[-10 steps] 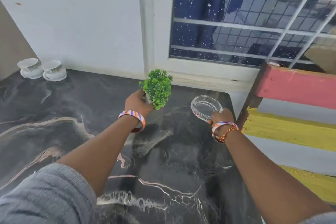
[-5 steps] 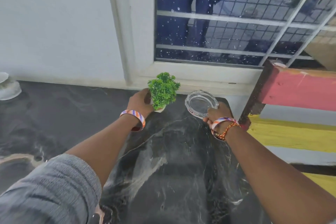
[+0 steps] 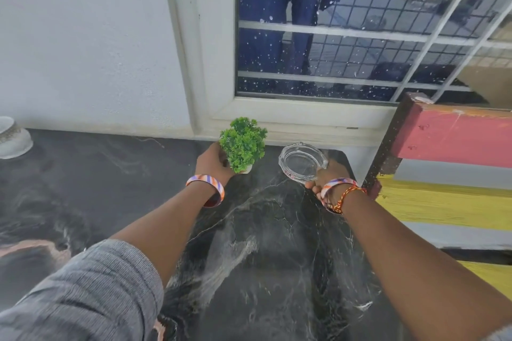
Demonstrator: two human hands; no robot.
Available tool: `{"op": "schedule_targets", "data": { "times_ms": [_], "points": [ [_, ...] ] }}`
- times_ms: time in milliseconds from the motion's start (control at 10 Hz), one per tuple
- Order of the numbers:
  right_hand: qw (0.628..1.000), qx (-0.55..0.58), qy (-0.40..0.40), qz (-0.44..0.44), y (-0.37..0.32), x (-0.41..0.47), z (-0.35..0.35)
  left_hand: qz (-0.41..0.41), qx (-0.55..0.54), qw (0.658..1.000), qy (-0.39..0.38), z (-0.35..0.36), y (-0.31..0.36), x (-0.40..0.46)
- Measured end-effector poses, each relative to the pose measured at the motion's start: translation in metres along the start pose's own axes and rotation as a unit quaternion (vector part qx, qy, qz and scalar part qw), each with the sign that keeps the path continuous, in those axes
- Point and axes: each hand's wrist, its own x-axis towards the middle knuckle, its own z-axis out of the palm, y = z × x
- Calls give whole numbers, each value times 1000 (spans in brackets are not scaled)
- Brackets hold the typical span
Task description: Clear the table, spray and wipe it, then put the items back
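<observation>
Near the window sill [image 3: 304,119], the left hand [image 3: 212,160] curls its fingers round the small potted plant [image 3: 243,144]; the right hand [image 3: 328,174] pinches the glass ashtray [image 3: 300,159] by its rim, both low over the tabletop [image 3: 263,257], likely being set back.

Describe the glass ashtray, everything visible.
The glass ashtray is clear, thick-walled and roughly round, with a faceted rim and notches along its top edge. A small red-and-white label shows on its near side; the text is unreadable. It looks empty. The right hand grips its near right edge, and it sits tilted toward the camera. It is at the far right corner of the black marble table, right of the small artificial plant and not touching it. Whether its base touches the table is unclear.
</observation>
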Motion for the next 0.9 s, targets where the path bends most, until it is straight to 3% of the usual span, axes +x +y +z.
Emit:
{"op": "schedule_targets", "data": {
  "times_ms": [300,400,600,700,800,900],
  "points": [
    [999,43,16,2,-1,-52,-14,-67,23,996,61,-17,-3,-32],
    [997,-54,32,-41,12,-70,-5,-38,56,996,58,-23,-1,-61],
    [938,-288,53,-186,41,-150,10,92,235,968,-2,-38,-7,-123],
    [900,-357,16,-250,57,-191,20,125,309,942,-25,-55,-16,-145],
    [859,-418,7,-297,75,-222,37,138,332,933,-21,-72,-32,-165],
    [843,-434,37,-317,80,-246,52,155,330,931,-3,-86,-43,-179]
  ]
}}
